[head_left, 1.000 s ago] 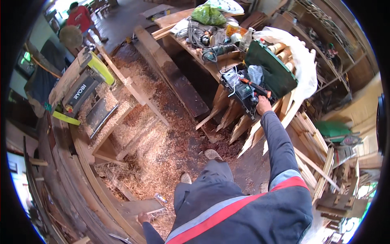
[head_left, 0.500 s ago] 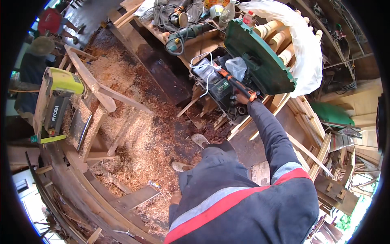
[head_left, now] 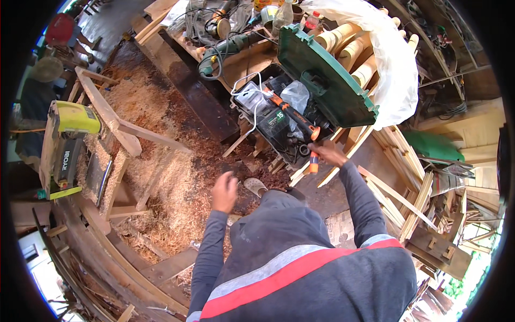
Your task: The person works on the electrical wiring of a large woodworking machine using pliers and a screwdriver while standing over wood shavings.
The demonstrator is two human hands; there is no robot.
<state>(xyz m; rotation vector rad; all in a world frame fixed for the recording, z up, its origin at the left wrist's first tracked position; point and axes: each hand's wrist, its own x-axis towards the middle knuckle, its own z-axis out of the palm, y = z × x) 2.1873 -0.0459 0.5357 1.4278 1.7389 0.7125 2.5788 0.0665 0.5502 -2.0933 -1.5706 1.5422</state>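
My right hand is closed on a short orange-and-black tool handle at the near right corner of an open toolbox; my fingers hide the rest of that tool. The dark toolbox tray has a green lid tipped back behind it. Inside lie a long orange-and-black hand tool, a clear plastic bag, a white cord and a dark ring-shaped piece. Raised over the sawdust-strewn floor, my left hand has loosely bent fingers and holds nothing that I can see.
A green power tool with a cable lies on the cluttered bench. Turned wooden posts stick out of white plastic sheeting. At left stands a lime-and-grey planer beside a wooden frame. Thin wooden strips lie at right.
My left hand has risen from beside my leg to in front of me. My right hand has drawn back toward me out of the toolbox, with the orange-and-black handle now showing in it.
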